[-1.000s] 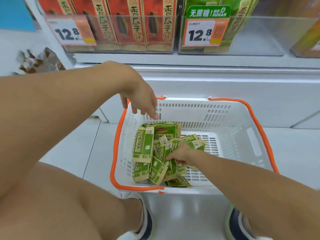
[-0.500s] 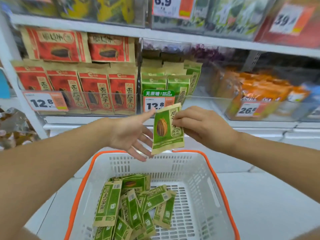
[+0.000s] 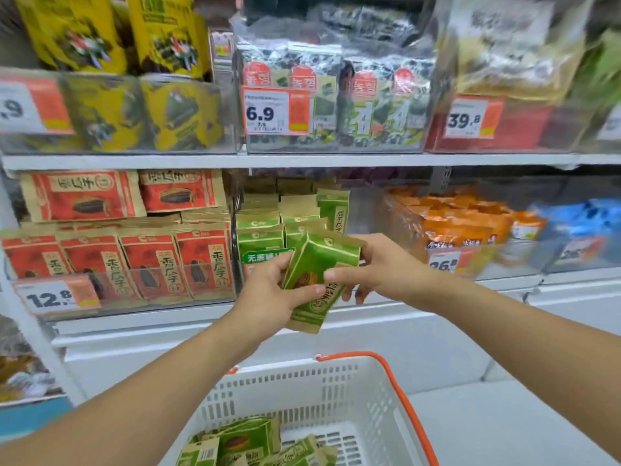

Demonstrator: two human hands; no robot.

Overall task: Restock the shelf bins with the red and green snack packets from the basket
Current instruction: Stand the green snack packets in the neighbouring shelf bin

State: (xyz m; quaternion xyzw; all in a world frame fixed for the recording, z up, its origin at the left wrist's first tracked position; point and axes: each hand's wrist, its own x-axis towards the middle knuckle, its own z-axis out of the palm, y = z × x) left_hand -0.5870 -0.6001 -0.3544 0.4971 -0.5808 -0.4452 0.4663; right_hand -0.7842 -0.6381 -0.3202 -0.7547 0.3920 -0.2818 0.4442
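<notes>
Left hand (image 3: 268, 297) and right hand (image 3: 373, 270) both hold one green packet (image 3: 319, 280) at frame centre, raised in front of the middle shelf. Left fingers curl round the packet's left edge, thumb across its front. Right hand pinches the upper right side, thumb on the front, other fingers behind. Packet tilted, top leaning to the right, lower end hanging below both hands.

Directly behind the held packet, centre of frame: clear bin (image 3: 268, 230) with upright green packets in rows, green label on its front partly hidden by the left hand. Left of it, bin of red packets (image 3: 134, 257), upright in front, more lying flat on top; price tag (image 3: 53, 295) reading 12.8 at lower left of that bin.

Basket (image 3: 336, 391), white with orange rim, bottom centre of frame, below the hands. More green packets (image 3: 248, 442) lie loose in its lower left part, cut by the frame edge.

Upper shelf: yellow bags (image 3: 111, 105) upper left, seaweed packs (image 3: 336, 95) upper centre with a 6.9 tag. Right of the green bin, orange packs (image 3: 463, 220), blurred.
</notes>
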